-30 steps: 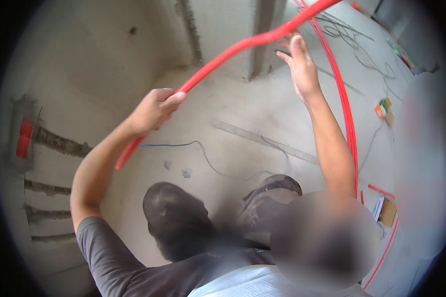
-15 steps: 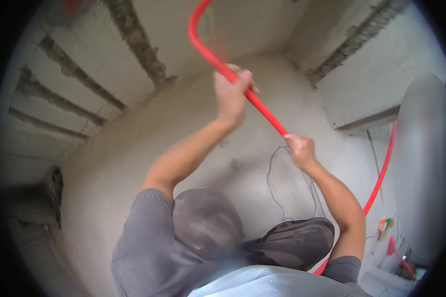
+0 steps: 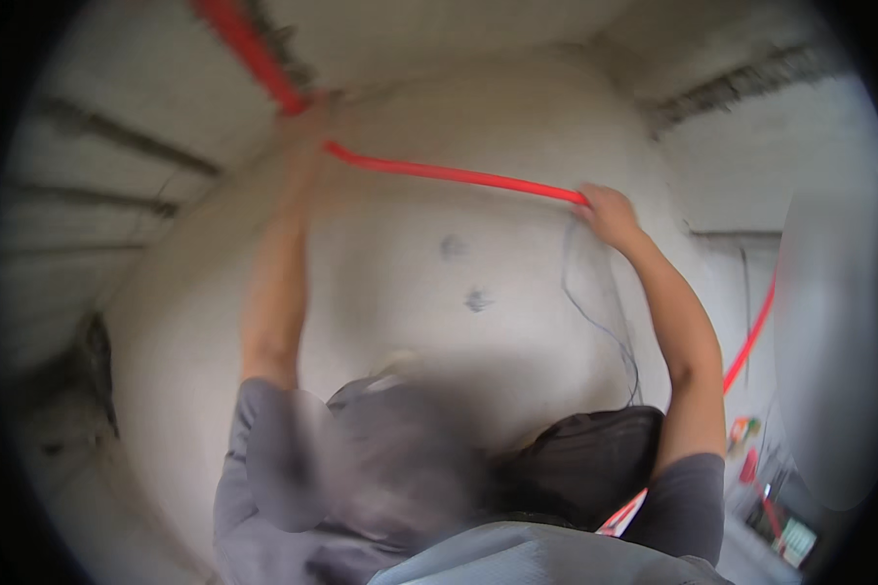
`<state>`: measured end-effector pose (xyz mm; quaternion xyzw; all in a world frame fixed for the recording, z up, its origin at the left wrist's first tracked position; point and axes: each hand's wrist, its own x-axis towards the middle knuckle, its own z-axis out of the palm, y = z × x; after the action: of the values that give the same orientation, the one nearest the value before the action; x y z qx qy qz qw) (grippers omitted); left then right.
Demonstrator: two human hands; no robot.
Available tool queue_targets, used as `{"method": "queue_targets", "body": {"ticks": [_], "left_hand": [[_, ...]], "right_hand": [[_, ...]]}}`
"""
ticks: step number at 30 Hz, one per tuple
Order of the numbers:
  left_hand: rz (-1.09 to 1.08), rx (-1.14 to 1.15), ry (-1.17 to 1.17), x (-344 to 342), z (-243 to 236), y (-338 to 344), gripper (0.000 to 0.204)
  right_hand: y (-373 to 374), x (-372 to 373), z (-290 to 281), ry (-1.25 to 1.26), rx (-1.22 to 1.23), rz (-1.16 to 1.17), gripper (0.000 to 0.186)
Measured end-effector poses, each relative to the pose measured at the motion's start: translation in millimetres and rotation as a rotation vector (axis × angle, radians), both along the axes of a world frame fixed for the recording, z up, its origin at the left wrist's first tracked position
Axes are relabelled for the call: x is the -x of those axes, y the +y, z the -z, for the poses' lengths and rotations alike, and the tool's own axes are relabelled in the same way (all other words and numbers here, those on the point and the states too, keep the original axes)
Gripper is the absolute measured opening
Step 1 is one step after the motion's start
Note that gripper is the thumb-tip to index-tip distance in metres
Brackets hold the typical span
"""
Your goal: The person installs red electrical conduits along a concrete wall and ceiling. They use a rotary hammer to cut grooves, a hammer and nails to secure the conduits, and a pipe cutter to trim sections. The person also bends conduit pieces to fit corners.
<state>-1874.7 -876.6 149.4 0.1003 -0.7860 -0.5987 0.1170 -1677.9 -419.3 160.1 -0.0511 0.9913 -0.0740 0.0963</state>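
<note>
A red bendable plastic pipe [image 3: 458, 176] runs between my two hands in front of me. My left hand [image 3: 307, 129], smeared by motion, is closed around it near the foot of the far-left wall. Past that hand the pipe goes up the wall, along a rough cut groove. Fingers wrapped, my right hand [image 3: 610, 214] grips the pipe farther right, above the floor. More red pipe shows at the right and beside my right upper arm.
Several rough grooves [image 3: 122, 134] are cut into the left wall, and another groove [image 3: 741, 90] crosses the far-right wall. A thin dark cord [image 3: 600, 327] lies on the bare floor [image 3: 390, 263]. Small red and orange items sit at the lower right, beside a blurred grey shape.
My left hand has swung left to the wall, bringing the pipe alongside the groove. My right hand has risen slightly, and the span between them now lies nearly level.
</note>
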Motion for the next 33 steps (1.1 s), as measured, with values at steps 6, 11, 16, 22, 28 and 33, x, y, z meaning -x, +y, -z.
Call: {"method": "queue_targets", "body": {"ticks": [6, 11, 16, 22, 28, 33], "left_hand": [[0.141, -0.601, 0.087, -44, 9, -57, 0.018], [0.310, -1.109, -0.207, -87, 56, -136, 0.026], [-0.066, -0.918, -0.206, -83, -14, -59, 0.041], [0.029, -0.841, -0.188, -84, -24, -125, 0.045], [0.029, -0.804, 0.017, -89, -29, -399, 0.037], [-0.008, -0.705, 0.058, -64, -65, -333, 0.046]], "right_hand": [[-39, -18, 0, 0.153, 0.151, -0.083, 0.012], [-70, -46, 4, 0.103, 0.288, -0.069, 0.015], [2, -83, 20, -0.073, 0.005, 0.203, 0.021], [76, -143, 15, -0.013, -0.178, 0.052, 0.027], [206, -318, -10, -0.219, -0.444, 0.125, 0.023], [220, -325, -5, -0.922, -0.810, 0.284, 0.036]]}}
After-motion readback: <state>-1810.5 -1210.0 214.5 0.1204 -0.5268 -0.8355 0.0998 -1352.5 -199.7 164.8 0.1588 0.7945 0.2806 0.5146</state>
